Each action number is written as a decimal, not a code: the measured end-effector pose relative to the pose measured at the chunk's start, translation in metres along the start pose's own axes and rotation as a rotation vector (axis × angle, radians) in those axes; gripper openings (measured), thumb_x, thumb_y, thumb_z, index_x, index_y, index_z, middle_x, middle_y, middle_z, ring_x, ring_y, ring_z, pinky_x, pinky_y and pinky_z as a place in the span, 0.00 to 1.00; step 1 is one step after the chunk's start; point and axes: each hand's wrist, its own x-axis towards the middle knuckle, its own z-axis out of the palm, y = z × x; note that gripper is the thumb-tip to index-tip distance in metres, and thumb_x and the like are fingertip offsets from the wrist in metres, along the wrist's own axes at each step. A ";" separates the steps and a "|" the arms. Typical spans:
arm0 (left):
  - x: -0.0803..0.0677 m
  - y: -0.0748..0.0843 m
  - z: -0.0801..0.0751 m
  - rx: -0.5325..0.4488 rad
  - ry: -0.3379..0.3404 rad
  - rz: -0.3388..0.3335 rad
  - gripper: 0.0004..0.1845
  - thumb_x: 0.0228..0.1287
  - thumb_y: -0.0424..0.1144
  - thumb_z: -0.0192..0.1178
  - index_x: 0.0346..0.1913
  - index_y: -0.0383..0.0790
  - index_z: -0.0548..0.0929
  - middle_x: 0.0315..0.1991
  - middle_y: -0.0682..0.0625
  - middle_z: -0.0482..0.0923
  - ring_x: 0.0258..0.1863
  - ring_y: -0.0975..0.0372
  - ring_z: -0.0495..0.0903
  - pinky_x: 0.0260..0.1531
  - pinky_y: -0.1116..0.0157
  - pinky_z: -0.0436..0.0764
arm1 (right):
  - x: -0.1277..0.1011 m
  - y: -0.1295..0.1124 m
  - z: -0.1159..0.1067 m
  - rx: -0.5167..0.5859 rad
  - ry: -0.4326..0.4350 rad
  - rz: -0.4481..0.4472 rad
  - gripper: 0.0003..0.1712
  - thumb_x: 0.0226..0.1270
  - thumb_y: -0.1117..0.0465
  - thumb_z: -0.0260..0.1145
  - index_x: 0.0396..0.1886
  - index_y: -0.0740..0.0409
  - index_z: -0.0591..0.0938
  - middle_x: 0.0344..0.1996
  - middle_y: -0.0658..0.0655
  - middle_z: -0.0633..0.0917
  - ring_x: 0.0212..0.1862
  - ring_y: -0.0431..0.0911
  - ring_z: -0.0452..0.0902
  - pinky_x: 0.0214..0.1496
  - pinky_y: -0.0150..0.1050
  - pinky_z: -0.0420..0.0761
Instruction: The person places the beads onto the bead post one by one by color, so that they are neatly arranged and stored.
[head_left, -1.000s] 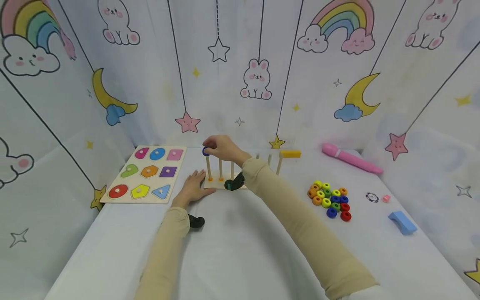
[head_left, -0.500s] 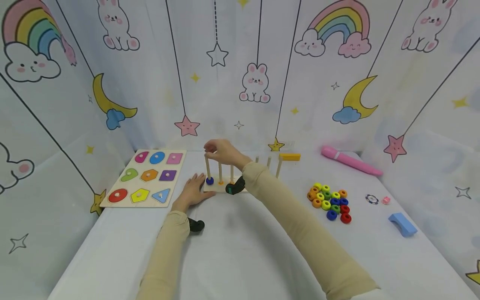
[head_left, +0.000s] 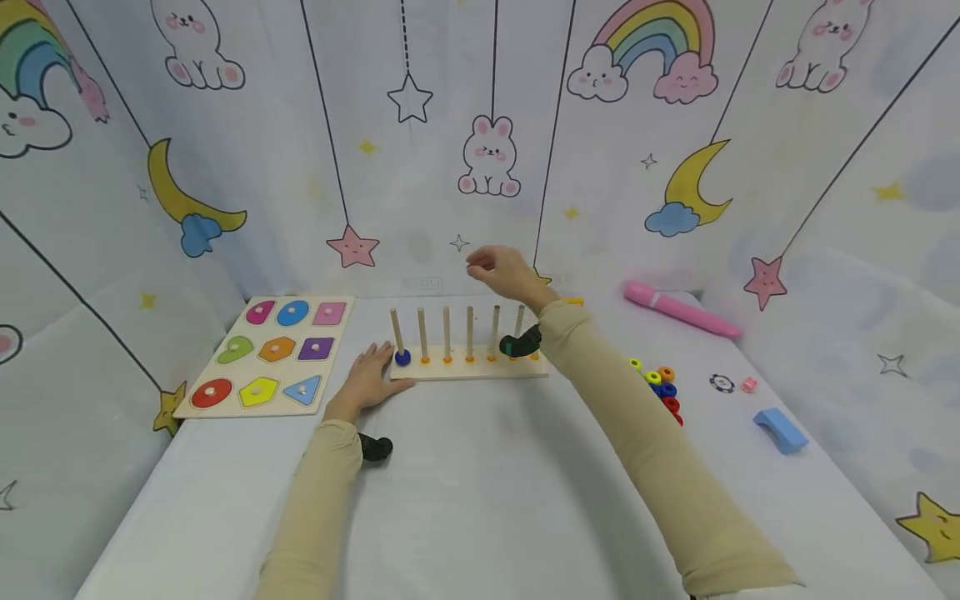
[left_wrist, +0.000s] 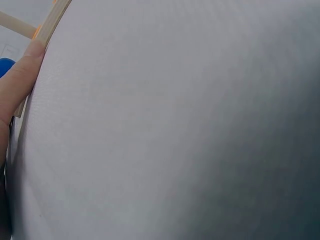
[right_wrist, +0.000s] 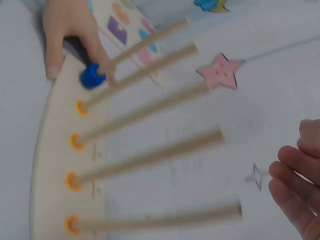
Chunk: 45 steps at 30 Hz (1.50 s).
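Observation:
A wooden peg board (head_left: 457,371) with a row of upright pegs stands near the back of the table. One blue bead (head_left: 402,357) sits at the foot of its leftmost peg. My left hand (head_left: 365,385) rests at the board's left end, its thumb lying along the front edge, also seen in the left wrist view. Above the right half of the pegs, my right hand (head_left: 504,271) is in the air, fingers loosely bent and nothing in them. In the right wrist view the pegs seen beyond the first carry no bead.
Several coloured beads (head_left: 667,390) lie at the right, partly behind the right sleeve. A shape puzzle board (head_left: 327,387) lies at the left. Further right are a pink pen-shaped toy (head_left: 681,308), a round chip (head_left: 722,384), a pink die (head_left: 748,385) and a blue block (head_left: 780,430).
The blue bead went from the top of the leftmost peg down to its base, let go by my right hand. That hand has since moved right and up. My left hand stays at the board.

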 end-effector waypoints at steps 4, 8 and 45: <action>-0.003 -0.003 0.000 -0.001 -0.003 0.004 0.49 0.59 0.59 0.61 0.72 0.29 0.54 0.73 0.37 0.48 0.72 0.45 0.38 0.69 0.50 0.37 | -0.021 0.028 -0.021 -0.003 0.037 0.064 0.16 0.68 0.59 0.61 0.51 0.64 0.80 0.45 0.59 0.84 0.48 0.50 0.79 0.53 0.42 0.77; -0.003 -0.004 -0.001 -0.008 -0.017 0.003 0.50 0.59 0.59 0.61 0.72 0.30 0.53 0.73 0.37 0.47 0.72 0.45 0.37 0.69 0.50 0.36 | -0.048 0.060 -0.038 -0.025 0.044 0.141 0.16 0.69 0.58 0.60 0.51 0.62 0.80 0.46 0.59 0.83 0.49 0.51 0.78 0.53 0.45 0.76; 0.010 -0.008 -0.005 0.005 -0.026 0.042 0.49 0.60 0.59 0.59 0.72 0.28 0.52 0.73 0.34 0.45 0.72 0.43 0.36 0.69 0.48 0.35 | -0.285 0.196 -0.095 -0.131 0.017 0.444 0.16 0.69 0.58 0.61 0.51 0.62 0.78 0.47 0.64 0.81 0.50 0.58 0.76 0.51 0.56 0.76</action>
